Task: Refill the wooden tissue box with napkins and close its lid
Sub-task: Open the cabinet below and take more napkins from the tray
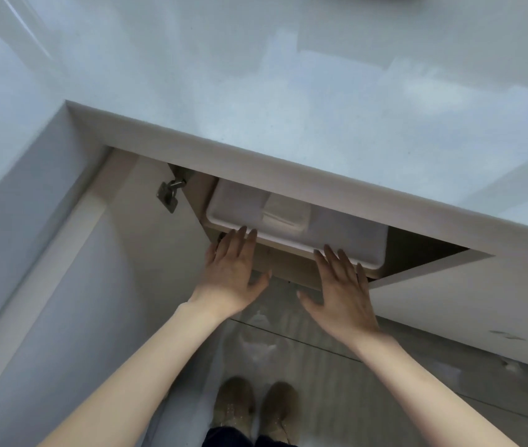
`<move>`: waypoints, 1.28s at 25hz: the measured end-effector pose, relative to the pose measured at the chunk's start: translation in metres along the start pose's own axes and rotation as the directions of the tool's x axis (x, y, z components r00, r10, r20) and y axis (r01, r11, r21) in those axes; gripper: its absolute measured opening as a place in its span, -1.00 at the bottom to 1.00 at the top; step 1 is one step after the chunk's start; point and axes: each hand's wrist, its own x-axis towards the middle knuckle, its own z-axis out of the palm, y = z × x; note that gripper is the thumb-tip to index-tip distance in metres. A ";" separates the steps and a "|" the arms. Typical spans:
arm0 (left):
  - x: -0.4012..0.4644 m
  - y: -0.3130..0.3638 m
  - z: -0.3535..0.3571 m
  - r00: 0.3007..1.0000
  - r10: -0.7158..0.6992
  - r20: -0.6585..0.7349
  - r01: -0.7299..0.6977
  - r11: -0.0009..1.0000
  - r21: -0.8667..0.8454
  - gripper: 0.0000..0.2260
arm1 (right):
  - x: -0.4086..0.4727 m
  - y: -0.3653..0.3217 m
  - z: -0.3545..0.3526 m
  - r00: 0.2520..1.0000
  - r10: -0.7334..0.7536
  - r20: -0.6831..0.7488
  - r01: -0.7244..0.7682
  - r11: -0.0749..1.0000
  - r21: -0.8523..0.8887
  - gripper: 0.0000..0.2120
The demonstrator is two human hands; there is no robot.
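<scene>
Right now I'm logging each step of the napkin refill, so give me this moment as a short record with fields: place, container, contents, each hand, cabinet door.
place: open cabinet under a pale countertop
container: white plastic bin on the cabinet shelf, its front rim sticking out past the counter edge
contents: a pack of napkins lying inside, partly under the counter
left hand: open, fingertips at the bin's front rim
right hand: open, fingertips at the bin's front rim
cabinet door: swung open to the left, hinge visible
wooden tissue box: not in view
</scene>
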 end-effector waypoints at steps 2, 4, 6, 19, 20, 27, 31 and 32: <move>0.016 -0.009 0.015 0.999 0.026 -0.048 -0.027 0.999 -0.020 -0.35 | 0.014 0.006 0.013 0.999 -0.009 -0.033 0.009 1.000 -0.007 -0.32; 0.032 -0.017 0.029 0.996 0.035 -0.087 -0.039 0.998 -0.042 -0.35 | 0.031 0.012 0.024 0.997 -0.019 -0.068 0.019 1.000 -0.007 -0.32; 0.052 -0.024 0.040 0.992 0.030 -0.126 -0.040 0.997 -0.071 -0.37 | 0.049 0.019 0.032 0.993 -0.025 -0.117 0.030 0.999 0.042 -0.34; 0.153 -0.014 0.060 0.992 -0.117 -0.042 0.084 0.878 -0.472 -0.56 | 0.161 0.017 0.029 0.891 0.429 0.149 -0.358 0.464 0.810 -0.44; 0.153 -0.011 0.062 0.992 -0.121 -0.030 0.092 0.875 -0.475 -0.55 | 0.165 0.015 0.026 0.888 0.427 0.173 -0.366 0.425 0.828 -0.46; 0.151 0.000 0.065 0.993 -0.110 0.043 0.116 0.849 -0.515 -0.60 | 0.177 0.008 0.030 0.880 0.427 0.208 -0.340 0.258 0.904 -0.50; 0.130 0.010 0.053 0.982 -0.137 0.134 0.191 0.765 -0.615 -0.59 | 0.160 -0.002 0.031 0.863 0.477 0.166 -0.288 0.195 0.937 -0.47; 0.120 0.013 0.049 0.978 -0.155 0.137 0.207 0.731 -0.650 -0.58 | 0.151 -0.003 0.030 0.867 0.471 0.161 -0.269 0.171 0.948 -0.47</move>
